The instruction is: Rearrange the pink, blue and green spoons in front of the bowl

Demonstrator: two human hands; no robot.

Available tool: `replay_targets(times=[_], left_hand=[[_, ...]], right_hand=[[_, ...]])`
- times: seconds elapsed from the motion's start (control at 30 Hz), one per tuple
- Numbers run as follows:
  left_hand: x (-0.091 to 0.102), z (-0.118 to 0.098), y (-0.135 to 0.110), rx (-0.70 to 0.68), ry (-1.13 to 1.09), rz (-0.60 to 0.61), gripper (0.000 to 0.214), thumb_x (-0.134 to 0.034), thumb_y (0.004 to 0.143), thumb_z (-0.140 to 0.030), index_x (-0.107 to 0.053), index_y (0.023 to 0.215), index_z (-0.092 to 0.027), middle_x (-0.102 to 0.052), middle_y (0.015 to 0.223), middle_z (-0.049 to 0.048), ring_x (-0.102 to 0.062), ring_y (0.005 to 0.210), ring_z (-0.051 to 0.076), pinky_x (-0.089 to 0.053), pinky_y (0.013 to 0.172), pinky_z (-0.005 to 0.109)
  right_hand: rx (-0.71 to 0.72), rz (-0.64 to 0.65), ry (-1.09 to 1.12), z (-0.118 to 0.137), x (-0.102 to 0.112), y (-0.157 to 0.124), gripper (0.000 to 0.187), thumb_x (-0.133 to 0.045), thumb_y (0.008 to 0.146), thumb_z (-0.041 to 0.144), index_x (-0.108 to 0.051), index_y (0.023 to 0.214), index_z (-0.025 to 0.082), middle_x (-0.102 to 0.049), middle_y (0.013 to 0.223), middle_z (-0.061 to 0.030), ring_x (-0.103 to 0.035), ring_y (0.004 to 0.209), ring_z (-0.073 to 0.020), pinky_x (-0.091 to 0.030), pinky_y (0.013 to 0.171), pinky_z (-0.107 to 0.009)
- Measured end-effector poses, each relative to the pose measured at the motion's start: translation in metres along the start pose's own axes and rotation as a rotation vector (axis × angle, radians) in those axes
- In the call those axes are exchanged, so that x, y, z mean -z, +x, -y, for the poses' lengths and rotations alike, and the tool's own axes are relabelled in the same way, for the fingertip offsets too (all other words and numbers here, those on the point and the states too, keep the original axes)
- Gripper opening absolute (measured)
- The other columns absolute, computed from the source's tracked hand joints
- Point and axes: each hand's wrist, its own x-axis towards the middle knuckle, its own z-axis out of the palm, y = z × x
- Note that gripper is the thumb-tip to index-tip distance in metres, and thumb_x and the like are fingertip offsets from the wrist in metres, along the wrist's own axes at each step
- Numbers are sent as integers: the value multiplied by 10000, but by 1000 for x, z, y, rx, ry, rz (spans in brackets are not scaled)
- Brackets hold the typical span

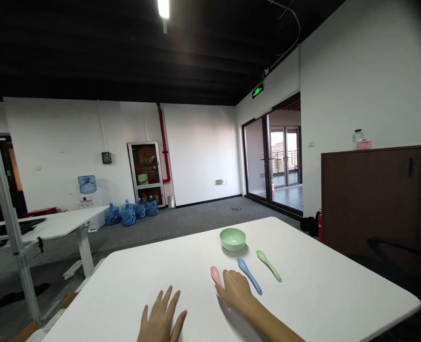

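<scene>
My right hand [234, 290] is closed around the handle of a pink spoon [215, 274], whose bowl end pokes out past the fingers to the left. Close by on its right, a blue spoon [249, 276] lies on the white table [139, 270]. Farther right rests a light green spoon [269, 266]. Behind the spoons stands a green bowl [232, 240], upright, with nothing seen inside it. My left hand [160, 318] is spread at the front of the table, fingers apart and holding nothing.
A second white table [64, 223] with a metal post [13, 228] is at the left. Several blue water jugs [128, 213] stand on the floor by the far wall. A brown cabinet [370, 194] is at the right, near a glass door [256, 159].
</scene>
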Motion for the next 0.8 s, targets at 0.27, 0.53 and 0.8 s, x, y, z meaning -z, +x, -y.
replay_targets(times=[0.27,0.53,0.8], left_hand=[[-2,4,-1,8,-26,-10,520,-367,987,-425,-492,1486,-350,-480,1608,45,-414,1505,314,-390,1186,628],[-1,5,-2,5,-1,-4,527,-350,992,-446,-493,1488,-340,-477,1610,36,-410,1506,319,-397,1185,619],[-3,8,-1,2,-17,-27,513,-380,984,-443,-508,1475,-360,-489,1603,28,-424,1499,314,-403,1183,612]], right_hand=[[-49,53,-24,5,-5,-3,343,-413,902,102,-752,914,154,-781,966,-150,-741,881,-274,-442,680,-318],[-21,-99,-4,-27,29,21,349,-398,988,248,-725,906,156,-769,912,-152,-722,855,-273,-414,692,-310],[-182,-134,-58,-67,67,90,329,-454,1004,327,-738,1006,161,-764,1088,-168,-721,1012,-289,-450,786,-319]])
